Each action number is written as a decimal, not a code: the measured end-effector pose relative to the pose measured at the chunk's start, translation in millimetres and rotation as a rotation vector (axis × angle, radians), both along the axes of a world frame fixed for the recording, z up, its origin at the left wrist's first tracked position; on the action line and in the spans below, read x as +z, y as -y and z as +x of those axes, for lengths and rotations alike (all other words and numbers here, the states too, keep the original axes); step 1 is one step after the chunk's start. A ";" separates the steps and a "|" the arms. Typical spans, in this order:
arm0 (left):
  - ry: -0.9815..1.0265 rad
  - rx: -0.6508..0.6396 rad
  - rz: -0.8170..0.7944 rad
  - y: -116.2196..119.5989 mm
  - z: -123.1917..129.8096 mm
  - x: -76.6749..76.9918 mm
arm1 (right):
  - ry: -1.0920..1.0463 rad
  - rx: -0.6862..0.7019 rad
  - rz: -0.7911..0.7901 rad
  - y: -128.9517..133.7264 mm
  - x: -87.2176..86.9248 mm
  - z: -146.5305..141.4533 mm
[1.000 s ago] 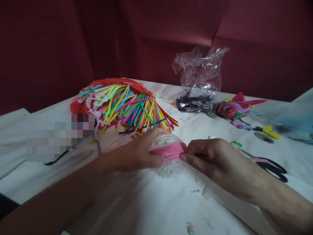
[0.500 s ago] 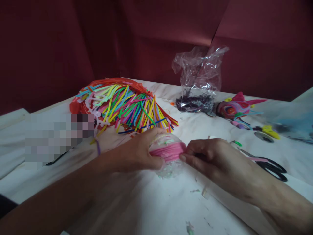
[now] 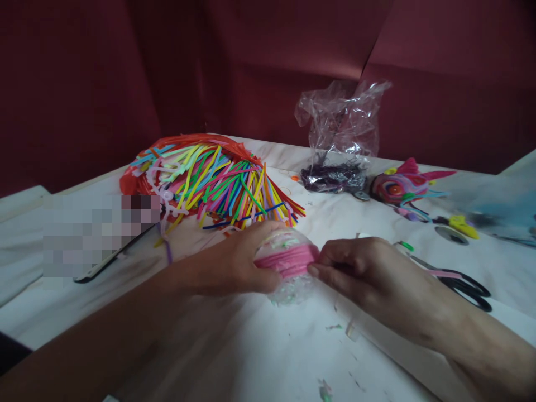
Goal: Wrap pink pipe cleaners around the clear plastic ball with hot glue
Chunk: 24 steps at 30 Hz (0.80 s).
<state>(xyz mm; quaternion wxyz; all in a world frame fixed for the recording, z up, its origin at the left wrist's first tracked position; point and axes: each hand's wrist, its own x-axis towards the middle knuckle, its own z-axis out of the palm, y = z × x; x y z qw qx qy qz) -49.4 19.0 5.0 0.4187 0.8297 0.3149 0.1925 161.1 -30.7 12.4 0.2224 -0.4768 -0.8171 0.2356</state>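
A clear plastic ball (image 3: 287,265) with a band of pink pipe cleaner (image 3: 293,260) wound round its middle rests on the white table cover. My left hand (image 3: 237,262) grips the ball from its left side, thumb underneath. My right hand (image 3: 355,265) pinches the pink band at the ball's right side with fingers closed. Pale bits show inside the ball.
A heap of coloured pipe cleaners (image 3: 213,181) lies behind my left hand. A clear bag (image 3: 339,139) holding dark pieces stands at the back. A pink craft figure (image 3: 402,187), black scissors (image 3: 464,285) and small scraps lie to the right. A dark flat object (image 3: 109,262) lies at left.
Both hands stay on the ball almost unmoved. The pink band looks pressed slightly tighter against the ball.
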 end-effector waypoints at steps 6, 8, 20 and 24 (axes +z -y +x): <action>-0.035 0.099 -0.039 2.3 4.4 -5.9 | -0.003 0.005 0.007 1.8 1.5 1.8; -0.028 0.094 -0.036 1.8 4.3 -6.6 | -0.005 0.013 0.014 2.1 2.0 1.8; -0.043 0.115 0.027 4.8 5.6 -1.3 | -0.009 0.026 0.049 -0.4 1.8 1.4; -0.054 0.101 0.072 4.8 4.7 -2.3 | 0.011 0.024 0.039 -1.2 0.3 3.9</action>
